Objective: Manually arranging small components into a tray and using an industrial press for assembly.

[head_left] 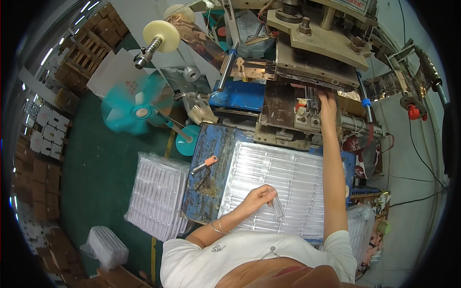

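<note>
My left hand (261,197) pinches a clear plastic tube (278,209), which slants down over the tray. Below it, the clear plastic tray (254,177) has rows of long narrow compartments; I cannot make out which of them hold tubes. My right arm reaches far forward to the press machine (314,53). There my right hand (327,110) lies along the right side of a metal fixture (307,120), fingers stretched out and their tips partly hidden under the press plate. Beside those fingers a clear tube-like piece (314,103) shows in the fixture.
An orange-handled tool (205,164) lies on the worn blue table (206,139). Stacked clear trays (156,197) stand at the left, near a spinning teal fan (139,108). Shiny foil (197,38) runs from a roll into the press. Cardboard boxes (45,177) line the far left.
</note>
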### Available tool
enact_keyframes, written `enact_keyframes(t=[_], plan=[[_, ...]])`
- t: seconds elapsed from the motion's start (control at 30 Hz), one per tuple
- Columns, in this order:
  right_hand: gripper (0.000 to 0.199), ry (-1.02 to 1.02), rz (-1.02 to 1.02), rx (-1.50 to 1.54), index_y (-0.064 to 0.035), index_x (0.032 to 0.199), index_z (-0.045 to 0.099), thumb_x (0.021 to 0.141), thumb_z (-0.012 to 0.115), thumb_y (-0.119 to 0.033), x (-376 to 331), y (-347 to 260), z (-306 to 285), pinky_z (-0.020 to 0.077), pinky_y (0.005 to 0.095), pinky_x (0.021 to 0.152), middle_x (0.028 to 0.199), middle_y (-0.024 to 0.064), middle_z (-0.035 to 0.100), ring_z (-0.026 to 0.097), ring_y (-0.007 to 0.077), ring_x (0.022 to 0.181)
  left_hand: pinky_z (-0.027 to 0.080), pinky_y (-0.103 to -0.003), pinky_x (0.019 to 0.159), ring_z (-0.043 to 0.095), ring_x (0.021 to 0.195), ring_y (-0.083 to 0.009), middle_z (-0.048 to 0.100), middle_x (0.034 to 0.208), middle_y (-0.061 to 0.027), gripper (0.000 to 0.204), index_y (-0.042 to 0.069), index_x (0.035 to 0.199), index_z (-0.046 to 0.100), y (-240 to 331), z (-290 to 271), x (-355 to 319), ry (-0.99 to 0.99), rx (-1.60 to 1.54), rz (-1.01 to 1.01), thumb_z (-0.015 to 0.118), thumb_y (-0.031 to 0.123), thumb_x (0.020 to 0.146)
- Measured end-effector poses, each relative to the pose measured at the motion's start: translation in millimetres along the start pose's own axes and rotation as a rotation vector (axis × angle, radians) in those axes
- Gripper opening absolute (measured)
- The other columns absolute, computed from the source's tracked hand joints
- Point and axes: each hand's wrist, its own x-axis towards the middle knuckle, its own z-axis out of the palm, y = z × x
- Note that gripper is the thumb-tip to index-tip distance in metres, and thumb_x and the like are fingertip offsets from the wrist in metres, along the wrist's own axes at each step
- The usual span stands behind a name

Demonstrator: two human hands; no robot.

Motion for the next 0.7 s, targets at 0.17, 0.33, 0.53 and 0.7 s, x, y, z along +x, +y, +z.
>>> enact_keyframes(t=[0.17, 0.33, 0.53, 0.7], plan=[[0.046, -0.001, 0.016, 0.028, 0.002, 0.104, 0.051, 0.079, 0.053, -0.037, -5, -14, 2, 0.0347, 0.03, 0.084, 0.101, 0.0138, 0.055, 0.05, 0.0245, 0.094, 0.043, -0.021, 0.064, 0.05, 0.07, -0.0076, 0.054, 0.085, -0.0026, 0.021, 0.002, 0.094, 0.054, -4, -4, -1, -0.002, 0.012, -0.004, 0.048, 0.021, 0.087], [0.045, 0.002, 0.04, 0.023, 0.0015, 0.103, 0.053, 0.079, 0.053, -0.037, -4, -6, 1, 0.0348, 0.0297, 0.084, 0.1, 0.0134, 0.055, 0.05, 0.0242, 0.093, 0.044, -0.021, 0.065, 0.05, 0.07, -0.0076, 0.054, 0.085, -0.0028, 0.022, 0.002, 0.095, 0.054, -2, -3, -2, -0.037, -0.007, 0.006, 0.05, 0.022, 0.087], [0.043, 0.009, -0.008, -0.018, 0.0011, 0.1, 0.054, 0.079, 0.054, -0.037, -3, -6, 2, 0.0351, 0.0306, 0.083, 0.098, 0.0142, 0.056, 0.05, 0.0252, 0.092, 0.045, -0.022, 0.065, 0.05, 0.07, -0.0077, 0.054, 0.086, -0.0031, 0.023, 0.002, 0.096, 0.053, -8, -4, -2, -0.047, -0.011, -0.005, 0.05, 0.022, 0.086], [0.041, 0.012, -0.097, -0.187, 0.0011, 0.099, 0.054, 0.08, 0.053, -0.036, -6, -23, 0, 0.0357, 0.0329, 0.083, 0.098, 0.016, 0.055, 0.05, 0.0288, 0.092, 0.043, -0.021, 0.062, 0.048, 0.065, -0.0065, 0.052, 0.073, 0.0, 0.018, 0.002, 0.094, 0.053, -5, -2, -1, -0.01, -0.018, -0.007, 0.051, 0.018, 0.086]])
